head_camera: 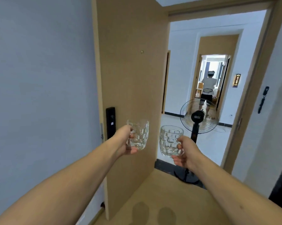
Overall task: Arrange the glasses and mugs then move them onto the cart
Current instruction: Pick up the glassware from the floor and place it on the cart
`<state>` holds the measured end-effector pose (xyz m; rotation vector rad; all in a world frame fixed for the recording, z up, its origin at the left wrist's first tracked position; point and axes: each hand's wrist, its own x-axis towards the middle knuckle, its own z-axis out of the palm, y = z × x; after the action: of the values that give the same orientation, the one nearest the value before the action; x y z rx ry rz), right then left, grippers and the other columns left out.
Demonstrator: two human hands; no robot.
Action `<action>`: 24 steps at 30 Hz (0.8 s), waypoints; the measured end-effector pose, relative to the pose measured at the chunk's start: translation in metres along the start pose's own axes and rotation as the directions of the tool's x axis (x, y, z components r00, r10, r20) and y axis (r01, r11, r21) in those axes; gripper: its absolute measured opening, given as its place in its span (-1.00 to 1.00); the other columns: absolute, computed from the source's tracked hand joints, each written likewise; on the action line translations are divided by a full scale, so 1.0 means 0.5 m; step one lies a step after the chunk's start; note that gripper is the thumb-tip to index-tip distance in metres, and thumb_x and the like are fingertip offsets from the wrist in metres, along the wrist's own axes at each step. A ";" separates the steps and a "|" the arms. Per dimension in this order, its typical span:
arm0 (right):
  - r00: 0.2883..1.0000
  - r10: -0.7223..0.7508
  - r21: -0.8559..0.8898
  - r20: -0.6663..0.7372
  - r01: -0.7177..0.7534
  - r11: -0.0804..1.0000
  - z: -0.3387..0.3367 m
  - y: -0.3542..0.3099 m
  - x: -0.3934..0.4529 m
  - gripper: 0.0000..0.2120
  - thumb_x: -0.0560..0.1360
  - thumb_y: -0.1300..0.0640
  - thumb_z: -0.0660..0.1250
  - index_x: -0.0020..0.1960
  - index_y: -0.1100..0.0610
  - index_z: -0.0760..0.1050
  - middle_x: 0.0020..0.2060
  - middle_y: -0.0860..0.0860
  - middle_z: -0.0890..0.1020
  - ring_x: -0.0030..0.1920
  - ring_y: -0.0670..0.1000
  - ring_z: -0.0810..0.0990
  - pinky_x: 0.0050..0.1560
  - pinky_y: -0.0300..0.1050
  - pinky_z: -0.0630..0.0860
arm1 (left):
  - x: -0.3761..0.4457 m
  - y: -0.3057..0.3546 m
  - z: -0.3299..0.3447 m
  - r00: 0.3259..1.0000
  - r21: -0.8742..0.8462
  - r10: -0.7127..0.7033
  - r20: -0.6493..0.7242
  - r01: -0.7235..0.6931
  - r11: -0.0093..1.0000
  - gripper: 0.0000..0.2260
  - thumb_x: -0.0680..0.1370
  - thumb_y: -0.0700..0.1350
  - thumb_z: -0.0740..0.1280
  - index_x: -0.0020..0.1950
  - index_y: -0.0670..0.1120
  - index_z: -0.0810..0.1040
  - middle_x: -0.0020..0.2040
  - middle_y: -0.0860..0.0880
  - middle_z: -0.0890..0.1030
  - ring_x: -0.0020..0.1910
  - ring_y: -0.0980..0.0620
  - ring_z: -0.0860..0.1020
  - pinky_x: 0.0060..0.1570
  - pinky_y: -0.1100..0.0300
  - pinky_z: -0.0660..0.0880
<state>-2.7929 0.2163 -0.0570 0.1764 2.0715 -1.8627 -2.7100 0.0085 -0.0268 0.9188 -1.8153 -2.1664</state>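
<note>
Two clear dimpled glass mugs are held out in front of me at chest height. My left hand [126, 140] grips the handle of the left mug [141, 135], which stands upright in front of the open wooden door. My right hand [185, 153] grips the handle of the right mug [168, 140], also upright, in line with the doorway. The two mugs are apart, about a hand's width between them. No cart is in view.
An open wooden door [132, 78] with a black lock plate [110, 122] stands on my left. A black standing fan [199, 117] sits in the doorway ahead. Beyond it is a white hallway, where a person [207, 90] stands in a far room. A wall is on the right.
</note>
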 end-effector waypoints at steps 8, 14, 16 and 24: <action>0.937 -0.042 -0.136 0.346 0.094 0.986 0.113 0.022 -0.045 -0.73 0.53 -0.09 0.22 -0.20 0.10 0.38 -0.08 0.27 0.64 -0.26 0.14 0.57 -0.09 0.03 0.64 | -0.155 -0.067 -0.121 0.947 -0.107 -0.039 -0.320 0.005 0.994 -0.76 0.61 0.00 0.23 -0.18 -0.10 0.36 -0.13 -0.21 0.56 -0.20 -0.17 0.61 -0.19 0.06 0.59; 0.832 0.010 -0.204 0.555 0.125 0.971 0.210 0.072 -0.172 -0.73 0.54 -0.06 0.22 -0.25 0.07 0.33 -0.20 0.21 0.59 -0.29 0.12 0.54 -0.23 -0.06 0.59 | -0.318 -0.150 -0.245 0.844 -0.226 -0.082 -0.530 -0.047 0.973 -0.83 0.59 -0.01 0.25 -0.12 -0.08 0.40 0.07 -0.16 0.48 -0.18 -0.22 0.61 -0.31 0.06 0.59; 0.797 0.035 -0.227 0.603 0.129 0.965 0.242 0.090 -0.232 -0.72 0.54 -0.05 0.23 -0.26 0.08 0.32 -0.24 0.19 0.56 -0.27 0.13 0.54 -0.26 -0.08 0.56 | -0.390 -0.178 -0.289 0.809 -0.274 -0.098 -0.579 -0.080 0.958 -0.87 0.59 -0.02 0.26 -0.07 -0.07 0.42 0.09 -0.12 0.48 -0.12 -0.24 0.62 -0.30 0.04 0.59; 0.619 0.064 -0.223 0.783 0.184 0.957 0.388 0.184 -0.534 -0.73 0.51 -0.01 0.22 -0.31 0.06 0.29 -0.33 0.15 0.52 -0.42 0.10 0.48 -0.34 -0.13 0.49 | -0.716 -0.274 -0.482 0.658 -0.336 -0.148 -0.738 -0.168 0.927 -0.83 0.60 -0.01 0.26 -0.11 -0.08 0.43 0.03 -0.18 0.51 -0.06 -0.27 0.65 0.00 -0.04 0.65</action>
<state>-2.4811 0.0743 -0.0682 -0.6898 1.6468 -1.2626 -2.2581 0.0198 -0.0487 1.4103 -0.9395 -1.6142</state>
